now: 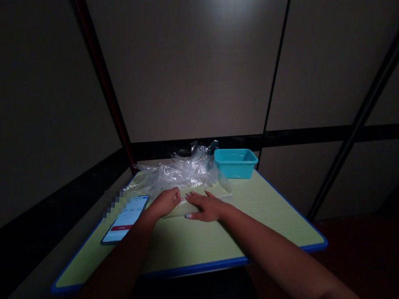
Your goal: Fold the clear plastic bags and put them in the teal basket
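Note:
A clear plastic bag (178, 210) lies flat on the table in front of me, partly covered by both hands. My left hand (167, 202) is closed at the bag's left part, its fingers curled and pinching the film. Lying palm down on the same bag, my right hand (208, 207) is open with its fingers spread and pointing left. Just beyond my hands a loose heap of crumpled clear plastic bags (184, 170) spreads across the back of the table. Where the flat bag ends and the heap begins is hard to make out.
A turquoise plastic basket (236, 172) stands at the back right, beside the heap. To the left of my left forearm lies a phone (124, 222) with its screen lit. The pale green table (191, 252) has a blue edge, and a panelled wall (198, 75) rises behind it.

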The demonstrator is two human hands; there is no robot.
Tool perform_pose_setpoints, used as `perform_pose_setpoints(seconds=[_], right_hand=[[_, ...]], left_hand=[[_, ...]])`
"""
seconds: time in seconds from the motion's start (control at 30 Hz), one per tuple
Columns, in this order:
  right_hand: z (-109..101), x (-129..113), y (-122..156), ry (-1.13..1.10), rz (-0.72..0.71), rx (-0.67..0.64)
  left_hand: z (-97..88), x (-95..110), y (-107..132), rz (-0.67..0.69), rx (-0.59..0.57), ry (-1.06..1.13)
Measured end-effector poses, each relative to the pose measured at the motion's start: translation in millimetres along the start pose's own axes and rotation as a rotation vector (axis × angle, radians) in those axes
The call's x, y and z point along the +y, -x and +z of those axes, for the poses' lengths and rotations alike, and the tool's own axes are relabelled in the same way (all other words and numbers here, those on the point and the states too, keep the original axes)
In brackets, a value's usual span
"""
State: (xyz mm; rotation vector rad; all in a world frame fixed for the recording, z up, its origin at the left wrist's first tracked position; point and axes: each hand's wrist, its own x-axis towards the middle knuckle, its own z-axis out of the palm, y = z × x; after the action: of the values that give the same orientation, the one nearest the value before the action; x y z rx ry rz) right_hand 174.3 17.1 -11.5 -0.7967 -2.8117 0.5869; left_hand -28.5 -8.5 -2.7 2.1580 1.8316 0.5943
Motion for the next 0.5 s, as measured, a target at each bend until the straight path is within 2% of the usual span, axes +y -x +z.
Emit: perform_pose_setpoints(seconds=[0.23,0.5], right_hand=[[-0.1,-0.4,0.4,0.001,-0.001,0.005],[1.4,2.6,0.5,0.009,-0.009,-0.003]], left_hand=[[3.0,-0.2,0.0,0.026,0.003,0.108],[-0.6,-0.7,-0.4,-0.004,-0.005,0.082]])
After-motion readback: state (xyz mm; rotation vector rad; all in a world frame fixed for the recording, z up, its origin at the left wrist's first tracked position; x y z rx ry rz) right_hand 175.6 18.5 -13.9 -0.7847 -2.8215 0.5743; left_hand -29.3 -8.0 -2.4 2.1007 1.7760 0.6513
